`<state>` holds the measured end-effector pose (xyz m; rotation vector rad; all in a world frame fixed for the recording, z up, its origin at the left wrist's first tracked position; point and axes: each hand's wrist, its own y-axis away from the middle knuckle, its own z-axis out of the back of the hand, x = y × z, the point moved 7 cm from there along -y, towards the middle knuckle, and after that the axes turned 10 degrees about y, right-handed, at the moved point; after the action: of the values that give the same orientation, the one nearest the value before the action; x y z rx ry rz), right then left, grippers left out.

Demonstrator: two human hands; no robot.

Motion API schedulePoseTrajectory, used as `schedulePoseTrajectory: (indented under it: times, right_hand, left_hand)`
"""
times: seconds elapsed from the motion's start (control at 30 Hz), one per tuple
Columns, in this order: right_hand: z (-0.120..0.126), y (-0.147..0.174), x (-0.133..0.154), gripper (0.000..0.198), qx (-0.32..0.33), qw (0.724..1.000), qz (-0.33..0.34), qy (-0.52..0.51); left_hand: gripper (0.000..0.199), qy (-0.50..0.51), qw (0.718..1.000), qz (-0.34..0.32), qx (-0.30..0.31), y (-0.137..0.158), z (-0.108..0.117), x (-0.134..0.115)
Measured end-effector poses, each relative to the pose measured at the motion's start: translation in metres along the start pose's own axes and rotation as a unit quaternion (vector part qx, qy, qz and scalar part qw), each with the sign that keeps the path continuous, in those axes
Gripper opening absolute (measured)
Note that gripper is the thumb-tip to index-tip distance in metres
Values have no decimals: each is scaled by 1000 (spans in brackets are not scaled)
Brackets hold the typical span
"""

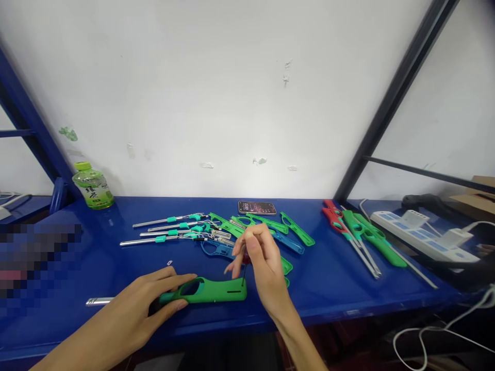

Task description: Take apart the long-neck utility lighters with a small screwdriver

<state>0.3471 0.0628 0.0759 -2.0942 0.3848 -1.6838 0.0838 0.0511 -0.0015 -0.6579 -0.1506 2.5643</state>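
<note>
A green long-reach lighter (222, 291) lies flat near the table's front edge, its metal tube pointing left. My left hand (154, 296) is closed around the neck of the lighter, by its trigger opening. Over the right end of the handle, my right hand (265, 265) grips a screwdriver (246, 256) by its red handle, mostly hidden by the fingers. The thin shaft stands nearly upright, with its tip at the handle's end. Behind the hands are green casing halves (299, 230), a blue casing half (218, 249) and several metal tubes (145, 241) with teal parts and wires.
A phone (257, 207) lies by the wall, and a green-capped bottle (94, 188) stands at the back left. To the right are a red lighter (333, 215), green lighters (381, 242) and a power strip (419, 237). White cables (421, 332) hang at the lower right.
</note>
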Motion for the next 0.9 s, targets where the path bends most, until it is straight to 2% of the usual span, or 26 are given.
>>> schedulePoseTrajectory:
  times: [0.1,0.2,0.3,0.37,0.47,0.57,0.67,0.8,0.9]
  right_hand:
    - [6,0,10,25,-13,988,56,140]
    - [13,1,27,13,-43,963,96,249]
    - [20,4,44,5,-92,933,104,332]
    - [22,4,46,4,-82,942,60,319]
    - [20,5,44,10,-10,965,3,262]
    - [23,4,45,17,50,972,-10,229]
    - [26,1,44,21,82,977,-25,194]
    - [32,-4,39,8,51,981,-35,184]
    - [38,-6,35,11,21,982,-46,180]
  left_hand:
    - [50,-2,1000,-2,2,-1,1,-4]
    - [52,-5,1000,1,-12,-2,6,-11]
    - [50,-2,1000,1,-16,-3,9,-19]
    - [50,5,1000,4,-17,-4,9,-20]
    - [51,19,1000,4,-14,-5,5,-20]
    - [49,27,1000,4,-14,-6,4,-19]
    - [47,25,999,10,-17,-7,5,-18]
    - [51,24,1000,4,-11,-10,7,-21]
    - [53,16,998,-5,-58,-10,12,-24]
